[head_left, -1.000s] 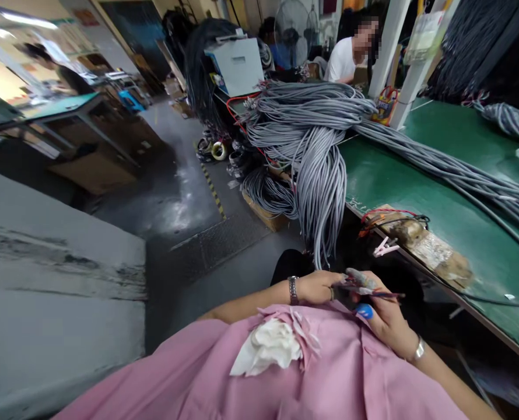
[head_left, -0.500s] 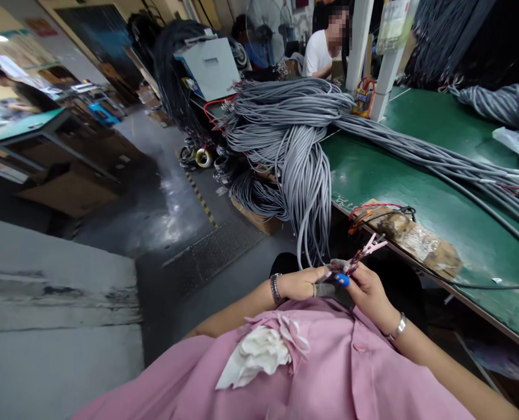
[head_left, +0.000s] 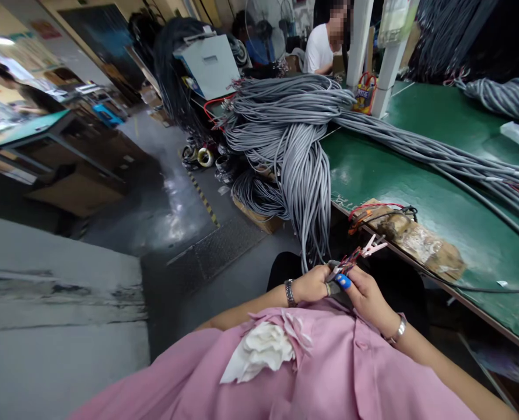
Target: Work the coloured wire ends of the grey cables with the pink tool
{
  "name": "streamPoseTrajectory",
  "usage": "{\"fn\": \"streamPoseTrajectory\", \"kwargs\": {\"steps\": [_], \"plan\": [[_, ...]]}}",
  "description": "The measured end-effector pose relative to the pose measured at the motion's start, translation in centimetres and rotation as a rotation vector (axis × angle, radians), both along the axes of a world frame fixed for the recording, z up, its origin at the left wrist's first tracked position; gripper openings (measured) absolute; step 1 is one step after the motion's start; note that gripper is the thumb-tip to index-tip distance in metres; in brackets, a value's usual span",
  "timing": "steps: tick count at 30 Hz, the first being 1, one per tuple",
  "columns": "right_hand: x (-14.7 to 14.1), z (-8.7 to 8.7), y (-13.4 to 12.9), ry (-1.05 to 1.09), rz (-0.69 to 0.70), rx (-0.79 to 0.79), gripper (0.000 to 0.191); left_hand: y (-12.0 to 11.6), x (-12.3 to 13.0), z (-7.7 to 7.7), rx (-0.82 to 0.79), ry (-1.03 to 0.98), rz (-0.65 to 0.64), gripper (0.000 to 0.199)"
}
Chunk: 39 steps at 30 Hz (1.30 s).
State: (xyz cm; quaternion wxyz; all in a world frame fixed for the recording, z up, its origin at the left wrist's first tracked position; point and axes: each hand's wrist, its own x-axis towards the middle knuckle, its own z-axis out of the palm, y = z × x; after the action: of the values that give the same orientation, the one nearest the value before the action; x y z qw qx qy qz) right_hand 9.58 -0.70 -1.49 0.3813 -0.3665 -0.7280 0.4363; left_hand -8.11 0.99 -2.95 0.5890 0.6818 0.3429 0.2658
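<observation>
A small bunch of thin, red and dark-coloured wires (head_left: 350, 260) is between the two hands, just above the lap and below the near table edge. The right hand (head_left: 370, 296) pinches it between fingers and thumb, a bright blue covering on the thumb's tip. The left hand (head_left: 312, 284) has its fingers curled together around a grey, sleeve-like cable end (head_left: 333, 266) beside the wires.

Just past the wire tips, a pale pink plastic clip (head_left: 374, 247) stands at the table's rim; whether they touch is hard to tell. Behind it, along that edge, lies a brown block wrapped in clear tape (head_left: 425, 242) — red and black leads at its left end.

The hands have little room forward: the edge and block on one side, a thick hanging bundle of smooth grey cables (head_left: 307, 169) ahead. More room lies to the left, where dull grey floor (head_left: 154, 213) runs between the bundle and a scuffed, pale grey panel (head_left: 62, 297).

The glossy green tabletop (head_left: 368, 172) carries long cables off to the right. Beyond it — near a white upright post (head_left: 388, 76) — sits a person in a white shirt (head_left: 318, 51).
</observation>
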Motion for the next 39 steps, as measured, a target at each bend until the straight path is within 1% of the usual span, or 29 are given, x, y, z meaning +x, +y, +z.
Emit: {"fn": "streamPoseTrajectory", "kwargs": {"steps": [2, 5, 7, 10, 12, 14, 15, 17, 19, 23, 27, 30, 33, 36, 38, 39], "plan": [[0.0, -0.2, -0.1, 0.062, -0.083, -0.136, 0.020, -0.3, -0.1, 0.3, -0.055, -0.011, 0.047, 0.036], [0.3, -0.4, -0.3, 0.179, -0.199, -0.374, 0.023, -0.7, -0.3, 0.7, -0.222, 0.018, 0.068, 0.038], [0.5, -0.5, -0.4, 0.230, -0.204, -0.439, 0.025, -1.0, -0.4, 0.7, -0.303, 0.046, 0.058, 0.039], [0.6, -0.4, -0.5, 0.217, -0.164, -0.402, 0.028, -1.2, -0.2, 0.5, -0.323, 0.087, 0.041, 0.040], [0.4, -0.3, -0.6, 0.185, -0.185, -0.357, 0.028, -1.3, 0.0, 0.4, -0.324, 0.103, 0.003, 0.041], [0.2, 0.0, -0.5, 0.181, -0.214, -0.356, 0.026, -1.4, 0.3, 0.5, -0.314, 0.053, -0.007, 0.041], [0.1, 0.1, -0.4, 0.199, -0.224, -0.375, 0.026, -1.5, 0.4, 0.7, -0.307, 0.002, 0.004, 0.041], [0.1, 0.5, -0.4, 0.249, -0.236, -0.424, 0.027, -1.5, 0.5, 1.1, -0.294, -0.113, 0.066, 0.041], [0.2, 0.7, -0.4, 0.282, -0.238, -0.451, 0.029, -1.5, 0.5, 1.4, -0.308, -0.172, 0.125, 0.041], [0.3, 0.7, -0.7, 0.224, -0.189, -0.424, 0.026, -1.3, 0.3, 1.6, -0.361, -0.129, 0.163, 0.046], [0.1, 0.6, -0.9, 0.140, -0.283, -0.361, 0.025, -1.2, 0.1, 1.5, -0.361, -0.055, 0.160, 0.049], [0.0, 0.4, -0.7, 0.176, -0.335, -0.411, 0.023, -1.2, 0.0, 1.6, -0.363, -0.020, 0.156, 0.050], [0.2, 0.1, -0.6, 0.306, -0.369, -0.524, 0.021, -1.2, 0.0, 1.8, -0.377, -0.066, 0.215, 0.047], [0.4, 0.1, -0.8, 0.378, -0.293, -0.574, 0.023, -1.2, 0.2, 1.8, -0.392, -0.120, 0.303, 0.042], [0.3, 0.3, -0.9, 0.315, -0.229, -0.544, 0.027, -1.3, 0.5, 1.5, -0.399, -0.116, 0.361, 0.038], [0.3, 0.3, -1.0, 0.262, -0.222, -0.519, 0.028, -1.4, 0.6, 1.4, -0.405, -0.112, 0.388, 0.037]]}}
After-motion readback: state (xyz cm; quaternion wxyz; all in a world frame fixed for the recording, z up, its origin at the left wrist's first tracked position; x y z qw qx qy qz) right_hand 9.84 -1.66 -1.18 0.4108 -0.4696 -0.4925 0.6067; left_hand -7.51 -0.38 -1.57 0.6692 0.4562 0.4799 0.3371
